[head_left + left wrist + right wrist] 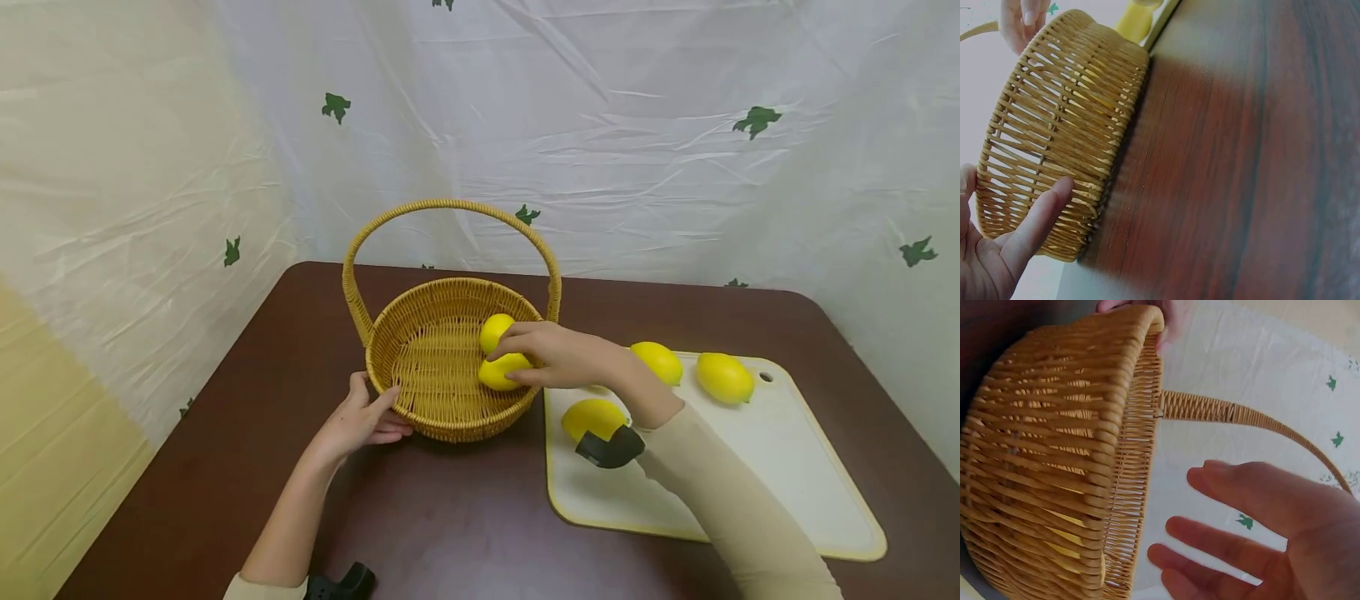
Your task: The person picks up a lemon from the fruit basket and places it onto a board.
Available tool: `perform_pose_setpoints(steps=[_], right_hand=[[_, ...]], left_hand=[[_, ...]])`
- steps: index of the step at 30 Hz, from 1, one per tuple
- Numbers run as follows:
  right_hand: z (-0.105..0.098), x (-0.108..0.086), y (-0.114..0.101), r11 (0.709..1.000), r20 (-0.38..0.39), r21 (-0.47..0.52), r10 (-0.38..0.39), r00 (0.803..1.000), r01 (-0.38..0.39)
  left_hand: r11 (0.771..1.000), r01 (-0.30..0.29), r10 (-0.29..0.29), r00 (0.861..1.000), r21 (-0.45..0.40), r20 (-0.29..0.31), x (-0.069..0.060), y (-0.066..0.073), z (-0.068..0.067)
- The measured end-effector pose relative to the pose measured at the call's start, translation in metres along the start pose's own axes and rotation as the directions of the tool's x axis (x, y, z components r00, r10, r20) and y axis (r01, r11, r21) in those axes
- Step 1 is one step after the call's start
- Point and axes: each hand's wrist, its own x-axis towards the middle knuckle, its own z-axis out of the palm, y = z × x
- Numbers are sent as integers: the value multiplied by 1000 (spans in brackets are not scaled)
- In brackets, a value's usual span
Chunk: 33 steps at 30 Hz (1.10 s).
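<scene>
Closest to us, the right sleeve [735,500] stretches over the white cutting board [795,467], and our right hand [558,354] hovers above the wicker basket [427,367], fingers [1210,539] spread, pinching nothing. Two lemons [495,375] nestle together at the basket's right side. Our left hand [360,421] grips its near-left edge, thumb over, fingers outside! We'd best hold firm there and raise the right straight up, clear of handle [450,203] and fruit, lest either rolls. More lemons [725,378] sit boardside on the worktop [450,517].
</scene>
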Motion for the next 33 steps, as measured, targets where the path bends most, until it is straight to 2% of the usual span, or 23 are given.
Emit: perform_pose_setpoints(steps=[3, 6, 10, 13, 16, 20, 22, 24, 27, 33], right_hand=[[-2, 11, 3, 999, 68, -21, 49, 996, -47], [-2, 20, 4, 994, 158, -51, 99, 982, -92], [2, 29, 6, 994, 261, -61, 100, 960, -86], [6, 32, 9, 994, 283, -65, 104, 953, -89], [10, 33, 12, 987, 285, -80, 158, 945, -141], [18, 35, 16, 971, 329, -114, 234, 915, -208], [22, 36, 17, 966, 357, -120, 256, 898, -228], [25, 36, 17, 965, 372, -122, 262, 891, -233], [28, 38, 18, 971, 359, -115, 237, 903, -209], [32, 43, 16, 984, 295, -102, 169, 940, -145]], left_hand=[[1000, 4, -4, 1000, -1, 0, 2, 0, 0], [1000, 0, 0, 1000, -8, 5, 4, -1, 1], [1000, -5, 5, 1000, -7, 10, 5, 0, 3], [1000, -9, 9, 1000, -5, 5, 7, 1, 3], [1000, -12, 12, 1000, -1, 4, 9, 1, 4], [1000, -9, 9, 1000, -5, 11, 11, 0, 6], [1000, -3, 3, 1000, -7, 10, 10, -2, 7], [1000, 4, -4, 1000, -12, 3, 10, -3, 7], [1000, 8, -8, 1000, -13, -9, 9, -4, 6], [1000, 2, -3, 1000, -13, -9, 3, -6, -2]])
